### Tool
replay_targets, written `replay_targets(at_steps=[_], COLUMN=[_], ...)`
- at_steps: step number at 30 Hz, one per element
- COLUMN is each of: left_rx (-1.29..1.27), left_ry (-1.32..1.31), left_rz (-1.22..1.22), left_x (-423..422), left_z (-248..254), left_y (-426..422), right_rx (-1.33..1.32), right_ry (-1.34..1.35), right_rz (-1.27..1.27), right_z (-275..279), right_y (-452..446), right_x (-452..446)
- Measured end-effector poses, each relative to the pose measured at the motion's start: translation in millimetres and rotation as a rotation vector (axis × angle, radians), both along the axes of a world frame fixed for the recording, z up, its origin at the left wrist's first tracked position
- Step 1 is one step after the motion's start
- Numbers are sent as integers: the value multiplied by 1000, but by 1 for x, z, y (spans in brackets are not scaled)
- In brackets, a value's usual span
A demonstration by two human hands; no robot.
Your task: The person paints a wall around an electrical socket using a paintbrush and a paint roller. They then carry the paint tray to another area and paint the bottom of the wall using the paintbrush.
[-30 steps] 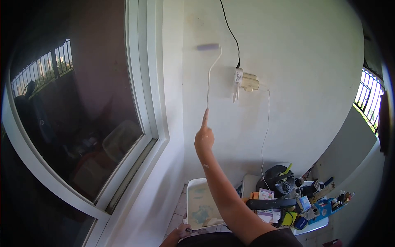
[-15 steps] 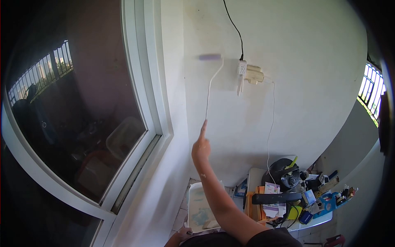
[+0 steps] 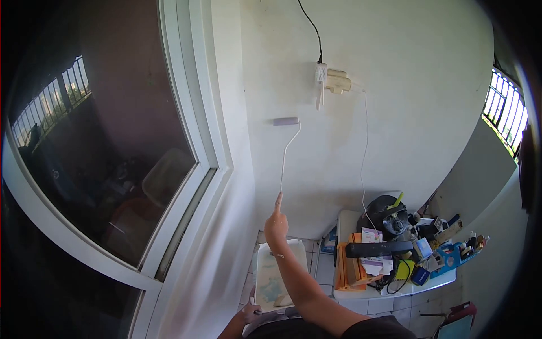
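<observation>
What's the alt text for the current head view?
A bare right hand holds a pale-purple-sleeved paint roller up to a white wall; the left hand holds a white rectangular tray. A cluttered white table stands to the right.

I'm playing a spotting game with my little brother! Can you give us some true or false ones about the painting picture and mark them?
1. The right hand holds the paint roller. True.
2. The roller is higher up than the white power adapter. False: it is lower than the adapter, and to its left in the picture.
3. The left hand is down by the tray. True.
4. The cluttered table is on the picture's left side of the tray. False: the table is on its right.
5. A black cord runs up from the adapter. True.
</observation>
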State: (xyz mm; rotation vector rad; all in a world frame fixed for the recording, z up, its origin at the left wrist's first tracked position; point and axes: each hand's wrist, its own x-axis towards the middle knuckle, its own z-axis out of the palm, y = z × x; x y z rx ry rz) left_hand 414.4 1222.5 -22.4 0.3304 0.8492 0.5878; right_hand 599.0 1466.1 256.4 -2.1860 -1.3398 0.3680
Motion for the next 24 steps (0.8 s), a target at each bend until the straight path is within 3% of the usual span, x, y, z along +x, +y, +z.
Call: replay_targets(at_steps=[1, 3, 5, 7, 10, 11, 15, 18, 21, 24], left_rx=[-2, 356, 307, 126, 102, -23, 78, 111, 126, 139], left_ry=[-9, 250, 170, 53, 5, -146, -34, -37, -48, -73], left_rz=[-31, -204, -161, -107, -23, 144, 172, 280, 372, 442], left_x=[-5, -15, -26, -41, -17, -11, 22, 52, 81, 101], left_z=[-6, -18, -73, -128, -59, -65, -48, -29, 2, 28], left_y=[-1, -13, -26, -34, -60, -61, -108, -128, -144, -164], right_rx=[-16, -28, -23, 25, -53, -100, -77, -25, -334, -290], right_ry=[28, 101, 189, 196, 249, 276, 325, 368, 578, 501], right_rz=[5, 22, 47, 124, 196, 214, 288, 402, 375, 463], right_z=[5, 20, 37, 20, 17, 18, -41, -46, 25, 43], right_y=[-10, -29, -47, -62, -109, -124, -200, -269, -343, -392], right_x=[4, 12, 26, 49, 77, 85, 125, 152, 167, 182])
